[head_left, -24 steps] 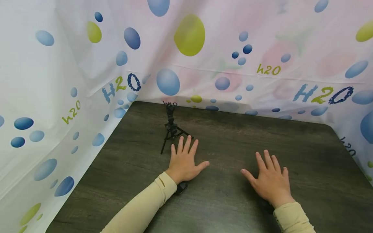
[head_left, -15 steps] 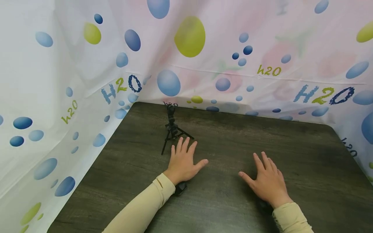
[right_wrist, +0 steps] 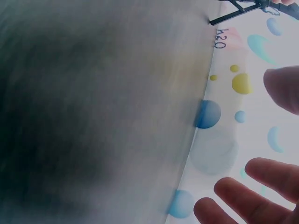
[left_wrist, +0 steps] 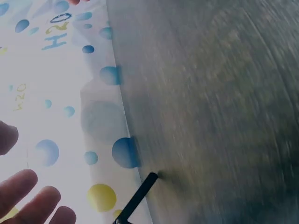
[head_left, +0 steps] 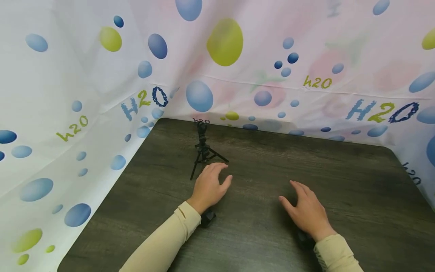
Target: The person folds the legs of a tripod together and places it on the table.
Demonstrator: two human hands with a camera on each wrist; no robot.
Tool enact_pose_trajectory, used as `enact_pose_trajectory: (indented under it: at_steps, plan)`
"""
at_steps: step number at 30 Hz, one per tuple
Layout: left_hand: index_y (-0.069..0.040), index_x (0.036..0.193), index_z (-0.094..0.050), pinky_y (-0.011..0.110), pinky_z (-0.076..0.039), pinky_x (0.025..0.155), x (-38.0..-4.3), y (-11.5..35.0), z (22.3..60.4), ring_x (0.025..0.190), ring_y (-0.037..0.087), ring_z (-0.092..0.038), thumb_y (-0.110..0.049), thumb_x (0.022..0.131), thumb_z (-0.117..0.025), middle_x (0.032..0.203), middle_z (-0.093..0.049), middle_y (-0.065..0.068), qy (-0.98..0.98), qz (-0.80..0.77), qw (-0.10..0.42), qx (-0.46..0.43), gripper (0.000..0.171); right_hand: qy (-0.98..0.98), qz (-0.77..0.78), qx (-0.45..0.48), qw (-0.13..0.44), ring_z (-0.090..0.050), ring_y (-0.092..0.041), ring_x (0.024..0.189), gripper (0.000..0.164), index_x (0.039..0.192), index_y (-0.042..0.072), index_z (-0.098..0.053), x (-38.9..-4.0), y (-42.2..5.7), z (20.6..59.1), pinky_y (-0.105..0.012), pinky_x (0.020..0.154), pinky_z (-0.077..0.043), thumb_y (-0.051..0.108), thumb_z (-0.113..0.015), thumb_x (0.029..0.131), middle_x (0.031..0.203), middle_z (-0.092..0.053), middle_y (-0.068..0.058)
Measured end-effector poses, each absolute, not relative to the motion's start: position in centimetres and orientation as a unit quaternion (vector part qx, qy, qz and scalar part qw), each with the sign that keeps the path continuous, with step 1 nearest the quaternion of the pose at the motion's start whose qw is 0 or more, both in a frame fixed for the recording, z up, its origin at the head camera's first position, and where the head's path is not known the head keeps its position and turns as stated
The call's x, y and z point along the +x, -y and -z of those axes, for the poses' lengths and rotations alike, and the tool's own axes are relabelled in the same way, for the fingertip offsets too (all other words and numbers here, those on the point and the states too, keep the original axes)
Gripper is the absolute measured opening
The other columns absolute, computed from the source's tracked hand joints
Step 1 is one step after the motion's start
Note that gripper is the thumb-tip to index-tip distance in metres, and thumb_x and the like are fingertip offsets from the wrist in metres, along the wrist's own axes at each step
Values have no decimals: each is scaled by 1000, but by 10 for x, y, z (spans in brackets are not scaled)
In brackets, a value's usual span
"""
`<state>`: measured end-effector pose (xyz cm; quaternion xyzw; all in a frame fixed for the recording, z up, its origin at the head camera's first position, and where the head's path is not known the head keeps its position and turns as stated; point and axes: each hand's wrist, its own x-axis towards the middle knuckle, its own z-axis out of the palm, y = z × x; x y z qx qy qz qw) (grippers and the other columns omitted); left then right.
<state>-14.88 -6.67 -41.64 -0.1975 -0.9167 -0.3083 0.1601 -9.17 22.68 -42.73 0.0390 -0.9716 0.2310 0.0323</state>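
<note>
My left hand (head_left: 209,187) hovers over the left middle of the dark wooden table (head_left: 258,234), its fingers loosely bent and its thumb apart from them. Just beyond its fingers stands a small black tripod (head_left: 203,149) with spread legs. My right hand (head_left: 307,211) is to the right, also loosely bent, thumb pointing inward. Neither hand holds anything. In the left wrist view, fingertips (left_wrist: 42,200) show at the lower left, beside one tripod leg (left_wrist: 138,196). The right wrist view has fingers (right_wrist: 261,196) at the lower right and part of the tripod at the top.
A white curtain (head_left: 278,22) printed with blue and green ovals and "H2O" lettering closes off the table's back and left sides. Black wrist devices (head_left: 208,218) sit under both wrists. The table's back edge (head_left: 289,133) meets the curtain.
Both hands have gone from spread, straight fingers to loosely bent ones. The left hand has drawn slightly left, and the right hand has shifted a little left. The tripod stays in place.
</note>
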Motion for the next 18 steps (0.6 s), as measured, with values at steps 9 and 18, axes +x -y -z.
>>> enact_pose_trajectory:
  at_steps: [9, 18]
  plan:
    - [-5, 114, -70, 46, -52, 91, -153, 85, 414, 111, 30, -61, -22, 94, -72, 115, -67, 10, 911, 331, 187, -161, 26, 966, -240, 84, 39, -49, -49, 124, 61, 141, -8, -48, -108, -212, 414, -64, 97, -41, 32, -65, 98, 136, -51, -32]
    - [0, 112, -69, 40, -55, 80, -155, 103, 409, 94, 25, -65, -11, 92, -74, 107, -67, 13, 910, 338, 192, -140, 23, 957, -242, 155, 45, -58, -44, 116, 54, 138, -7, -53, -130, -190, 395, -61, 92, -47, 27, -66, 98, 129, -59, -28]
